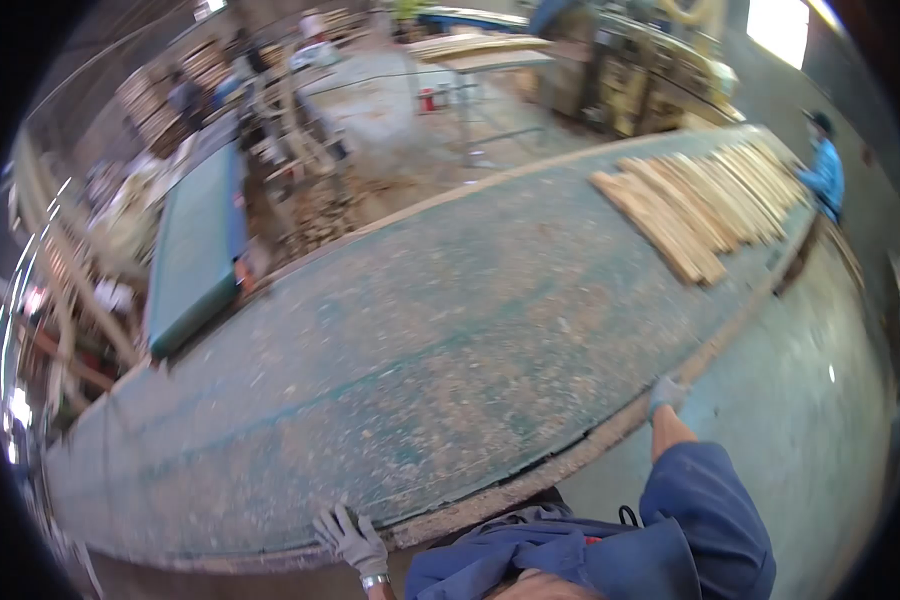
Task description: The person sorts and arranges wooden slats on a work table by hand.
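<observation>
My left hand (352, 540), in a grey glove, rests on the near edge of a long green, dust-specked work surface (370, 330). Its fingers are spread and nothing is in them. Farther right along the same wooden rim (625, 425), my right hand (668, 395), also gloved, lies on the edge. Its fingers look laid over the rim, though they are slightly blurred, and no object shows in them. A row of wooden boards (680, 210) lies side by side at the far right end of the surface, out of reach of both hands.
A person in blue (823, 178) stands beside the boards at the far right. A green conveyor belt (198, 245) meets the surface at the left. Behind are wood scraps (320, 215), a stand with planks (480, 50) and machinery (650, 85).
</observation>
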A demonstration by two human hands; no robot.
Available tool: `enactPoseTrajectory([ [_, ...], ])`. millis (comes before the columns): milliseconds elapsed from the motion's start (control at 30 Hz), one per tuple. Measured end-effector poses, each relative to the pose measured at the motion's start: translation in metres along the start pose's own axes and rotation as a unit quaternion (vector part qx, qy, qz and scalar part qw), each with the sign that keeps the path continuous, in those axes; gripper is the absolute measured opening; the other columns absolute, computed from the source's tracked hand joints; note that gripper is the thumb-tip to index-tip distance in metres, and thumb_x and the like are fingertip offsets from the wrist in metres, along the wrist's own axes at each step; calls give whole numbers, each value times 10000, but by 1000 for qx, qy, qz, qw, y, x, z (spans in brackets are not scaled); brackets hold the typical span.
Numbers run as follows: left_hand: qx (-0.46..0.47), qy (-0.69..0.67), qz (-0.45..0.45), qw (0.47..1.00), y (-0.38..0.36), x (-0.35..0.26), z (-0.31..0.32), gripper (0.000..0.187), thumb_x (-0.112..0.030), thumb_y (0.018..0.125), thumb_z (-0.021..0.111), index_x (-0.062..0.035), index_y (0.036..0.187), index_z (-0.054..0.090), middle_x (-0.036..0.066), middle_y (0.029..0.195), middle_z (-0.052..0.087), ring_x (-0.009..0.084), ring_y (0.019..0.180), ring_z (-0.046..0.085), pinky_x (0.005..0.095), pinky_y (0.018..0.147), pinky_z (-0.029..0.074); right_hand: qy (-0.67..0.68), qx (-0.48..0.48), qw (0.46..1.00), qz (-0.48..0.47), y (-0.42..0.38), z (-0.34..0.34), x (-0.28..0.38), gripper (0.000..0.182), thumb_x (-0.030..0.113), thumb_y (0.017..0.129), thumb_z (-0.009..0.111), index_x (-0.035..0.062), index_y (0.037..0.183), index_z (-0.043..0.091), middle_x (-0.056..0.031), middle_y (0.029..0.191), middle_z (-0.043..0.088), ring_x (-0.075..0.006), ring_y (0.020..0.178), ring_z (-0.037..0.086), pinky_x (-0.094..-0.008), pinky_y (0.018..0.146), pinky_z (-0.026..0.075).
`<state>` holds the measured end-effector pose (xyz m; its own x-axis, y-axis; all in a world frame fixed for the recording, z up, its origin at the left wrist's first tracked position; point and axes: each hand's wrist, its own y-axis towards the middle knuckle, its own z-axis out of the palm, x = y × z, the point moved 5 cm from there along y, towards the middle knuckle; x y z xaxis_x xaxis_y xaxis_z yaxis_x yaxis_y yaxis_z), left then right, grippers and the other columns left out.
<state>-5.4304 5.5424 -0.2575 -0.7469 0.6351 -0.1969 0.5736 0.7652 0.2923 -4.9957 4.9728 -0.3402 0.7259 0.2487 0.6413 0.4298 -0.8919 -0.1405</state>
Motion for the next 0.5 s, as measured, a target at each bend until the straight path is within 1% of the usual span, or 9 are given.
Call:
enactPoseTrajectory([
  [33, -3, 1, -5, 1000, 1, -1, -2, 539, -419, 925, 543, -111, 1367, 549, 231, 1483, 407, 479, 1413, 275, 628, 1159, 141, 2, 37, 999, 5, -10, -9, 8, 686, 501, 960, 424, -35, 1385, 367, -327, 1177, 628, -480, 1072, 627, -520, 942, 475],
  [233, -6, 0, -3, 1000, 6, 7, -10, 550, -422, 902, 564, -108, 1354, 558, 244, 1459, 432, 483, 1403, 285, 642, 1155, 135, -13, 19, 1000, 12, -9, -1, 0, 699, 528, 967, 381, -40, 1374, 398, -345, 1217, 602, -498, 1106, 607, -527, 950, 473],
  [300, -1, -7, 4, 1000, 7, 10, -10, 552, -425, 898, 567, -108, 1350, 560, 244, 1453, 436, 482, 1400, 288, 642, 1155, 135, -2, 30, 1000, 11, -18, -7, 2, 713, 523, 967, 376, -55, 1384, 387, -343, 1222, 601, -497, 1107, 606, -534, 945, 477],
  [367, 3, -16, 9, 1000, 9, 12, -11, 561, -420, 887, 579, -112, 1355, 555, 233, 1464, 423, 480, 1393, 294, 636, 1152, 141, -21, 34, 999, 1, -14, -3, -1, 735, 521, 963, 376, -75, 1393, 374, -344, 1212, 606, -499, 1085, 617, -536, 929, 488],
  [433, 10, -21, 5, 1000, 9, 17, -12, 568, -418, 882, 583, -115, 1361, 551, 224, 1474, 413, 482, 1390, 295, 629, 1153, 142, -24, 2, 1000, -3, 4, 11, -12, 713, 515, 942, 410, -84, 1329, 426, -337, 1141, 636, -499, 1027, 641, -541, 877, 515],
  [500, 8, -37, 3, 999, 11, 17, -16, 571, -431, 879, 585, -135, 1366, 547, 209, 1470, 416, 470, 1387, 303, 612, 1158, 139, 38, -4, 999, 9, 15, 26, -22, 652, 496, 916, 453, -80, 1214, 512, -322, 1061, 661, -468, 970, 670, -533, 828, 544],
])
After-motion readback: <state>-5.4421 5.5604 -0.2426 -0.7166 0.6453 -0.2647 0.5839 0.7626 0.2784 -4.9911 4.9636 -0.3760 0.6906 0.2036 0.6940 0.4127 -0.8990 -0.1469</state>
